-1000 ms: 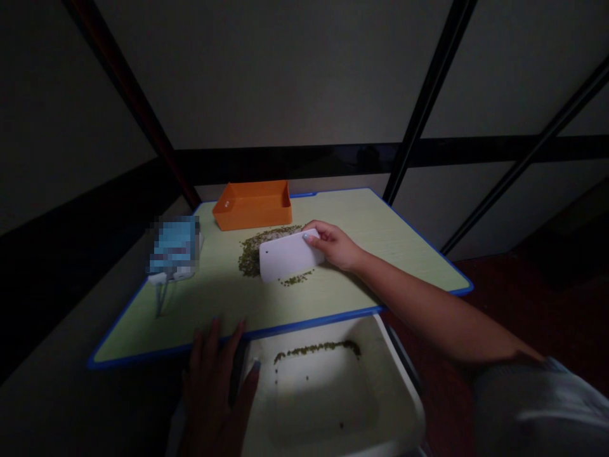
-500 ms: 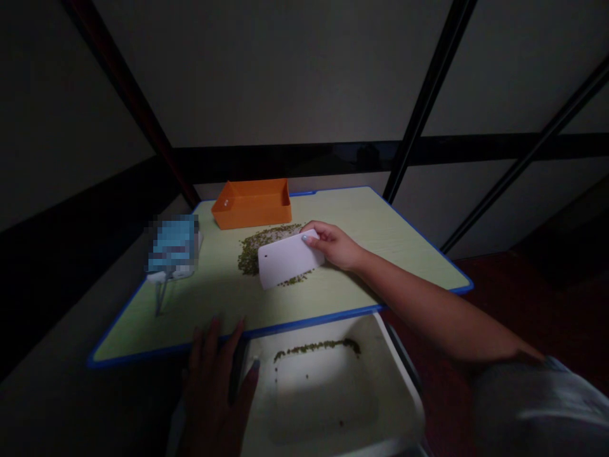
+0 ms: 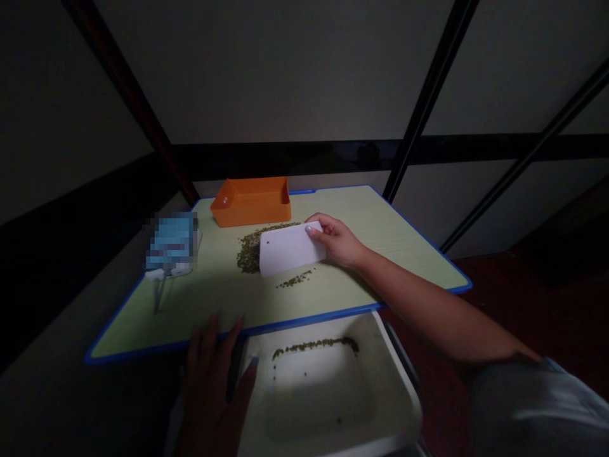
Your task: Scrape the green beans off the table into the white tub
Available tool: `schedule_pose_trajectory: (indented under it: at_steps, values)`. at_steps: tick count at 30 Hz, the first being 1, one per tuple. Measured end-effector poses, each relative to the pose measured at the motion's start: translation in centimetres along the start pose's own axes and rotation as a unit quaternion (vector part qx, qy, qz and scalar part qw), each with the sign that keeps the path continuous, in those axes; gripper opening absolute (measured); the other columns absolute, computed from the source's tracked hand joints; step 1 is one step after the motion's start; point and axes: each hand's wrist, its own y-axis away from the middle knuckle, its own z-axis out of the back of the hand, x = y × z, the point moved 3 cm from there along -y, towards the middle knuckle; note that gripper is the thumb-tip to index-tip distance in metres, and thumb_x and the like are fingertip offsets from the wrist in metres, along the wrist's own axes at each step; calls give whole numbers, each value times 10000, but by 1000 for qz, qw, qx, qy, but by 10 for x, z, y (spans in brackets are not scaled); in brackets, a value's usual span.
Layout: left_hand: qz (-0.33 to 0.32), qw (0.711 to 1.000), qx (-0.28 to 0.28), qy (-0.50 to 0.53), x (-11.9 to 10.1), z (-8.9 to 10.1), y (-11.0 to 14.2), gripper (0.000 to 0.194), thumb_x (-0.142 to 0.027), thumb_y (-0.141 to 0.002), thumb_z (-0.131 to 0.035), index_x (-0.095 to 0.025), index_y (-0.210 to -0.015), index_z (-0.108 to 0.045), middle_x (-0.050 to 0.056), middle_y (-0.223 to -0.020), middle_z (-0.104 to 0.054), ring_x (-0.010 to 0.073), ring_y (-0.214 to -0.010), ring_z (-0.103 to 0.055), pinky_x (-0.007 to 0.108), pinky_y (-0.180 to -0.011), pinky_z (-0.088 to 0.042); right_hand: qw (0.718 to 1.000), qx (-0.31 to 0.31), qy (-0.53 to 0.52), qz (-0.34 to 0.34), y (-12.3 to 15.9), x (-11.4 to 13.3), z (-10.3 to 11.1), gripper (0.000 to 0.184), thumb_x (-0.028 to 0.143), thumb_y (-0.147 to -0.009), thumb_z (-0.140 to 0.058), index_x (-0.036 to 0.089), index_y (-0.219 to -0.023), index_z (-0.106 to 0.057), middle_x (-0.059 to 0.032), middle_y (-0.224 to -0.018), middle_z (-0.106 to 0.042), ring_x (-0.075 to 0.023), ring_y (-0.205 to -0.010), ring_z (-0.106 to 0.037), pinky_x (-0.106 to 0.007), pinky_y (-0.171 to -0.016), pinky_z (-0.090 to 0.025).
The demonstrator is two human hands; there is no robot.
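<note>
A flat white scraper point(image 3: 291, 251) is pinched between the thumb and fingers of my right hand point(image 3: 335, 239). It stands tilted over a pile of small green-brown grains point(image 3: 248, 255), hiding part of the pile. On the near side of the scraper lies a thin line of the same grains. My left hand point(image 3: 216, 374) is in shadow with its fingers spread, at the left side of a white plastic tub point(image 3: 402, 387) and the near table edge. Inside the tub, grains gather along the far side of the floor, with a few loose ones nearer.
An orange open box point(image 3: 252, 206) stands at the back of the pale green table point(image 3: 371, 216), which has a blue rim. At the left are a blurred blue item point(image 3: 171, 238) and a small white stand point(image 3: 160, 289). A panelled wall rises behind.
My right hand has shifted the scraper slightly away from me, up the table, uncovering more of the thin near line of grains. My left hand has stayed nearly in place.
</note>
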Motion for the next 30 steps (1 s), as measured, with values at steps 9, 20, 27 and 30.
schedule_pose_trajectory:
  at_steps: [9,20,27,30]
  values:
    - [16,1000,3,20,-7,2,2,533,-512,-1025,-317,-299,-1470,-516,98,-1736,-306,262,-1673,-78,694,-1355,-154,999,-47,17,13,-3,0,10,321,479,-781,-774,231,-918,-622,-3,-815,-597,-172,-741,-485,-306,-687,-370]
    - [26,999,21,21,-5,4,-2,581,-553,-1012,-307,-273,-1468,-533,107,-1738,-305,286,-1672,-79,699,-1354,-164,996,-79,47,-10,-8,-4,23,342,492,-734,-777,232,-913,-644,1,-813,-623,-160,-687,-492,-284,-622,-370]
    - [23,999,15,36,-8,4,1,554,-547,-1024,-304,-288,-1465,-517,98,-1749,-272,242,-1675,-53,692,-1364,-147,993,-95,53,-52,-8,-11,25,333,475,-718,-778,216,-891,-657,4,-762,-624,-162,-675,-510,-283,-622,-387]
    - [21,999,17,34,-9,5,0,574,-553,-1023,-292,-266,-1464,-522,117,-1745,-275,261,-1676,-46,703,-1361,-136,991,-96,63,-70,-8,-12,25,329,466,-728,-772,205,-897,-666,1,-752,-620,-166,-676,-514,-291,-636,-394]
